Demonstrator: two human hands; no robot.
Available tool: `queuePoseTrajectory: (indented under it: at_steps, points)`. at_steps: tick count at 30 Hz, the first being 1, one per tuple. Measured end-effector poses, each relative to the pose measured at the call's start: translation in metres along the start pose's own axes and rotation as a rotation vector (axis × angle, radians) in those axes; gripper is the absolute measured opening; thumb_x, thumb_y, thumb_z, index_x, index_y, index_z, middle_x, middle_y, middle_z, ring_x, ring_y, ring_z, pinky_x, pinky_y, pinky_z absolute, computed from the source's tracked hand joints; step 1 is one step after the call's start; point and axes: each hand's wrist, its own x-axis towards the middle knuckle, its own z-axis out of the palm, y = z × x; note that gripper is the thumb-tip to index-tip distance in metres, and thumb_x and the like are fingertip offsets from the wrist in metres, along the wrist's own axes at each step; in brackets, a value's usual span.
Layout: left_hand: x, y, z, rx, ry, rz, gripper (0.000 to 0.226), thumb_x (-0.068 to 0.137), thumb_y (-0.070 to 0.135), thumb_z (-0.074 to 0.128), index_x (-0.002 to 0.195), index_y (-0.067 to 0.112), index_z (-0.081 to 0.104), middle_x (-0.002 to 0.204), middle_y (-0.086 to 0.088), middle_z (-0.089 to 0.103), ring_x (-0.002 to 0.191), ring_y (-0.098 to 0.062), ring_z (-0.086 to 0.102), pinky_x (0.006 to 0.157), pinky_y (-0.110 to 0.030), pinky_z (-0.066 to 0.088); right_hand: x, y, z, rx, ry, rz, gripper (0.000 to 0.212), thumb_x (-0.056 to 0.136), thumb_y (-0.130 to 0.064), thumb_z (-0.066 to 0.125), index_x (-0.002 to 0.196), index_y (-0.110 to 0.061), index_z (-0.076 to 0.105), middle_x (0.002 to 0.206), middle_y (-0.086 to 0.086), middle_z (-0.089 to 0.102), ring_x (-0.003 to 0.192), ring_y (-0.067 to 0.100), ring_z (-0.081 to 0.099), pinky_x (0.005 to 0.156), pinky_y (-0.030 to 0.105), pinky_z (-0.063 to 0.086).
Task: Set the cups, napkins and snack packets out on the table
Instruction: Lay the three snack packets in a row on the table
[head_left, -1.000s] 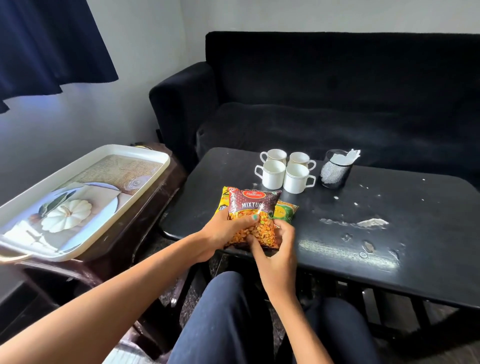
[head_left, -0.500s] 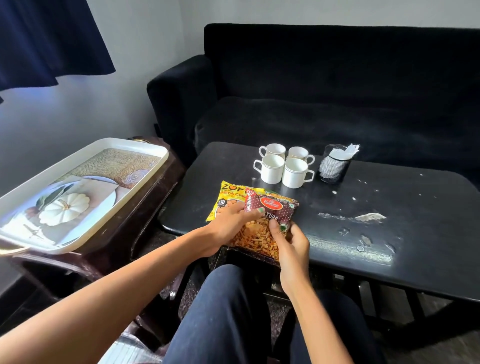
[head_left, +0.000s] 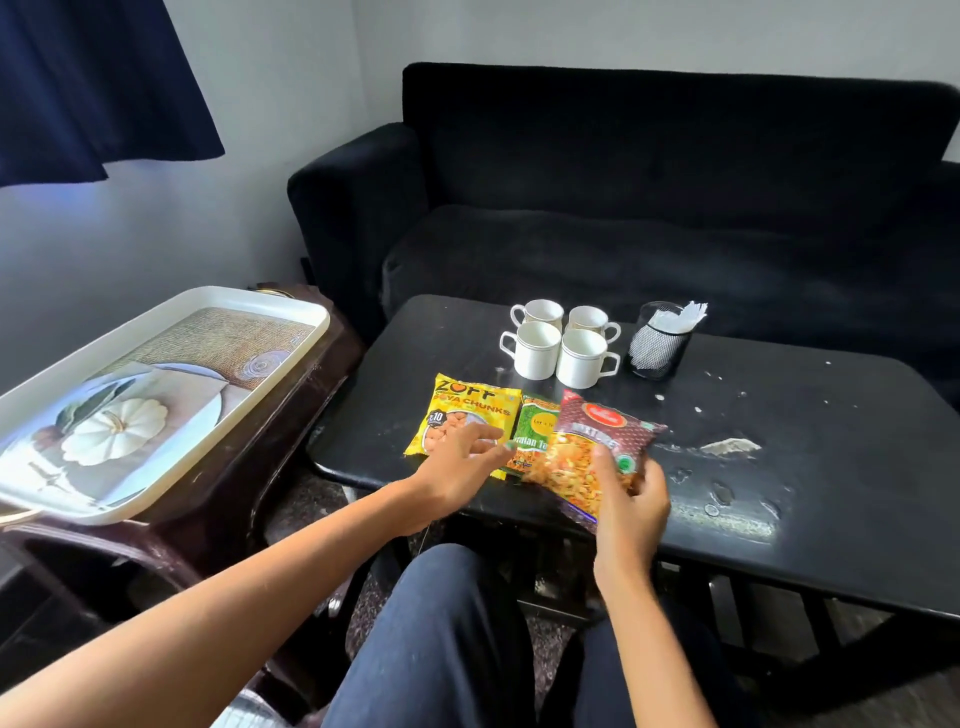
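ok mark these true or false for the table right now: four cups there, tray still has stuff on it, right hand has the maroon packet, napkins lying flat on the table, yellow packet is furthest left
1. Four white cups stand on the table. True.
2. The tray holds items. False: only its printed picture shows; nothing lies in it.
3. The right hand holds the maroon packet. True.
4. The napkins lie flat on the table. False: they stand in a black mesh holder beside the cups.
5. The yellow packet is leftmost of the three packets. True; the green packet lies between it and the maroon one.
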Motion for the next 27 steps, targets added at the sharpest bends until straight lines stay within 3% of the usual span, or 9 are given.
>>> queuePoseTrajectory:
  at_steps: [3,7,10,13,19,23,27]
  points:
    - [0.004,-0.010,-0.004,0.157,0.060,-0.004,0.042,0.095,0.042,0.049,0.129,0.018,0.052,0.133,-0.004,0.054,0.120,-0.017,0.050,0.105,-0.035,0.040,0.024,0.002,-0.015,-0.123,0.135,0.063,0.024,0.082,-0.028,0.070,0.097,-0.013,0.061,0.095,0.008,0.068,0.083,0.024,0.063,0.076,0.037,0.050]
    - [0.006,-0.017,-0.011,0.371,0.109,-0.055,0.043,0.092,0.052,0.046,0.128,0.030,0.053,0.138,-0.001,0.049,0.126,-0.023,0.043,0.108,-0.045,0.034,0.041,0.010,-0.027,-0.259,0.135,0.113,0.024,0.085,-0.032,0.065,0.095,-0.011,0.057,0.100,0.012,0.067,0.091,0.031,0.062,0.082,0.042,0.048]
    - [0.005,-0.016,-0.011,0.448,0.107,-0.034,0.043,0.094,0.049,0.044,0.131,0.029,0.050,0.143,-0.003,0.045,0.130,-0.024,0.038,0.109,-0.046,0.032,0.042,0.012,-0.028,-0.319,0.111,0.091,0.039,0.088,-0.029,0.061,0.121,-0.011,0.053,0.123,0.013,0.060,0.111,0.031,0.057,0.095,0.042,0.043]
    - [0.003,-0.015,-0.011,0.519,0.083,-0.023,0.043,0.094,0.050,0.043,0.133,0.031,0.047,0.144,-0.002,0.043,0.130,-0.024,0.037,0.109,-0.048,0.031,0.040,0.009,-0.027,-0.419,0.157,-0.008,0.058,0.090,-0.023,0.059,0.141,-0.008,0.037,0.142,0.014,0.041,0.128,0.030,0.044,0.105,0.040,0.034]
    - [0.000,-0.016,-0.007,0.712,0.095,0.058,0.050,0.093,0.053,0.043,0.138,0.032,0.039,0.151,0.006,0.032,0.136,-0.022,0.027,0.106,-0.048,0.028,0.021,0.010,-0.018,-0.737,0.174,-0.316,0.040,0.086,-0.009,0.059,0.126,-0.006,0.054,0.136,0.014,0.050,0.127,0.033,0.042,0.101,0.046,0.031]
    - [0.011,-0.017,0.000,0.764,0.093,0.115,0.060,0.093,0.055,0.041,0.145,0.031,0.026,0.157,0.003,0.019,0.143,-0.026,0.018,0.113,-0.049,0.024,0.013,0.024,-0.011,-1.001,0.016,-0.386,0.043,0.092,-0.022,0.055,0.132,-0.010,0.052,0.143,0.012,0.045,0.134,0.032,0.038,0.106,0.048,0.030]
    - [0.040,-0.002,0.024,0.812,0.124,0.152,0.062,0.096,0.052,0.034,0.151,0.029,0.014,0.161,0.003,0.009,0.147,-0.025,0.009,0.118,-0.049,0.013,0.017,0.037,-0.009,-1.163,-0.012,-0.395,0.052,0.095,-0.039,0.046,0.143,-0.019,0.041,0.151,0.004,0.037,0.143,0.026,0.027,0.113,0.048,0.019]
